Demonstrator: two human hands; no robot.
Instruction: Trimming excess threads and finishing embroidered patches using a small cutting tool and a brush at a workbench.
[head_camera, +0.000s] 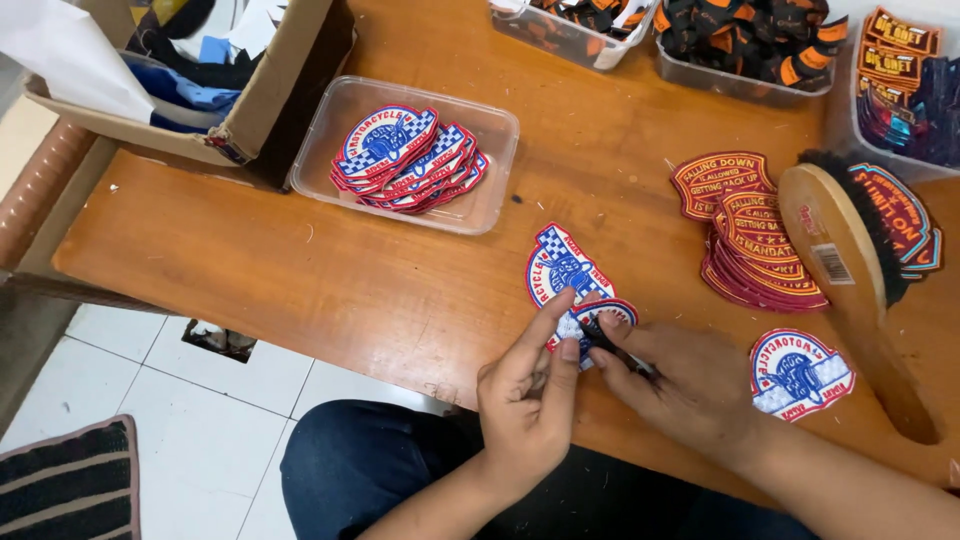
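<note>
Wooden table (300, 260), hands (600, 375) pinching patch (597, 322), brush (850, 270) beside

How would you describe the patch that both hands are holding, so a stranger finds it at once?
Start at the wooden table and go to its near edge, where the left hand and right hand meet. Between their fingertips is a red, white and blue embroidered patch. Unlike the similar patch lying flat just behind it, this one is pinched by fingers.

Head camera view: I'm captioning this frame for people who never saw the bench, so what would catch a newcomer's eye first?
First, the two hands, left hand and right hand, at the near edge of the wooden table, pinching a blue, white and red embroidered patch. Next, the clear tray of matching patches at upper left, then the stack of dark red patches and wooden brush on the right.
</note>
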